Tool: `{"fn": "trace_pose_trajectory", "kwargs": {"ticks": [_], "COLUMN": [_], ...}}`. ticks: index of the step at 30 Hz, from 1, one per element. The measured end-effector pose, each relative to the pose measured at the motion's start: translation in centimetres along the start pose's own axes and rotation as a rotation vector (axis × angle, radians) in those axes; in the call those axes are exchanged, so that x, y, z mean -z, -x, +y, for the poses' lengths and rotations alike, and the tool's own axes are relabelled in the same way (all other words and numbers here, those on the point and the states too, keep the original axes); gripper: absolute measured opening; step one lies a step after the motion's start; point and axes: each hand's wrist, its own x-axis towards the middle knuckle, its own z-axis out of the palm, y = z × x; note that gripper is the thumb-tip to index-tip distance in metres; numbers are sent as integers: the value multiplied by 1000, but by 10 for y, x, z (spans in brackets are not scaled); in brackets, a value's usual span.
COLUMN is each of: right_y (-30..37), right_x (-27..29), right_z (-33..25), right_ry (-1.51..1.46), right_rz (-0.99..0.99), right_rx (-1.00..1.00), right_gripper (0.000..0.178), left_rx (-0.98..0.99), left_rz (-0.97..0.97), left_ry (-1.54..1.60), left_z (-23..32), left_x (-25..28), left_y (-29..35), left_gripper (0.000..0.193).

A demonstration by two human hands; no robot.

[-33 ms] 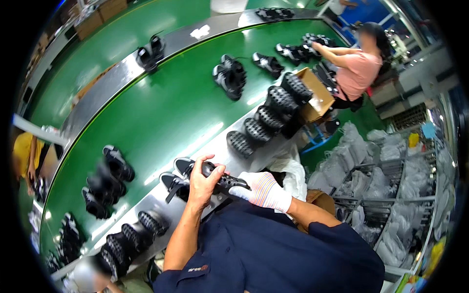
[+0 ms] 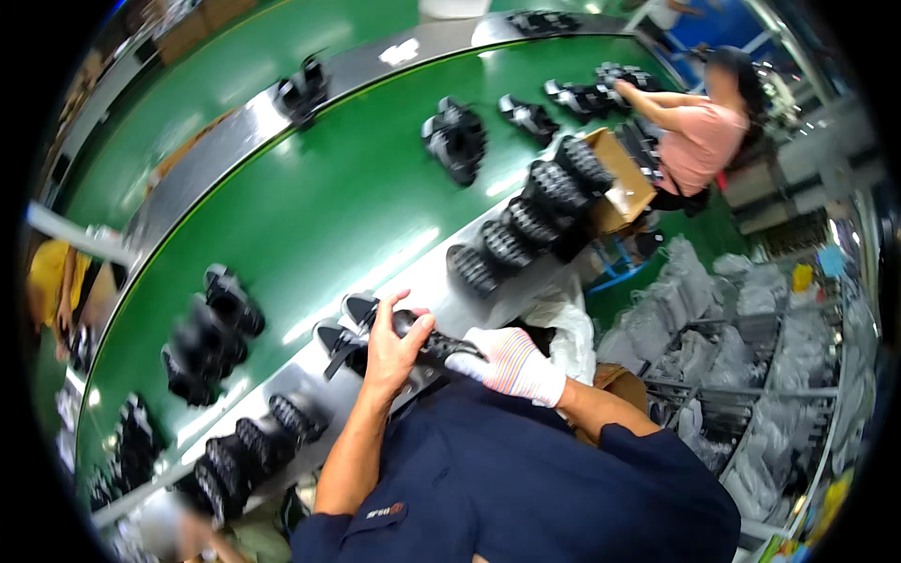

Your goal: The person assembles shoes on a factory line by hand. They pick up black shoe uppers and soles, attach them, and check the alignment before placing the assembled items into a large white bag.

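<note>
A black shoe (image 2: 437, 351) is held between my two hands, just above the near metal ledge. My bare left hand (image 2: 394, 345) grips one end, with thumb and fingers curled round it. At the other end, my right hand (image 2: 514, 366), in a white glove with coloured stripes, is closed on the shoe. The fingers cover parts of it. Just beyond my left hand, a pair of black and grey shoes (image 2: 340, 345) rests at the belt's near edge, partly hidden by that hand.
A green belt (image 2: 319, 225) carries several dark shoes. More shoes (image 2: 507, 242) line the near metal ledge (image 2: 399, 298), beside a cardboard box (image 2: 621, 192). A person in pink (image 2: 699, 141) works at the far right. A wire rack (image 2: 741, 383) with plastic-wrapped items stands right.
The whole view has shifted slightly, so the belt and shoes appear a little further right. Both hands keep their hold on the shoe.
</note>
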Motion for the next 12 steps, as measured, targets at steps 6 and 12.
{"fn": "trace_pose_trajectory", "kwargs": {"ticks": [6,12], "right_y": [-29,-59], "right_x": [-44,-52], "right_z": [18,1], "right_ry": [-19,360], "right_rz": [-230,-412], "right_rx": [-68,-49], "right_gripper": [48,52], "left_rx": [-390,-79], "left_rz": [415,107], "left_ry": [-972,-1374], "left_z": [-17,-34], "left_x": [50,65], "left_y": [14,-8], "left_gripper": [65,79]}}
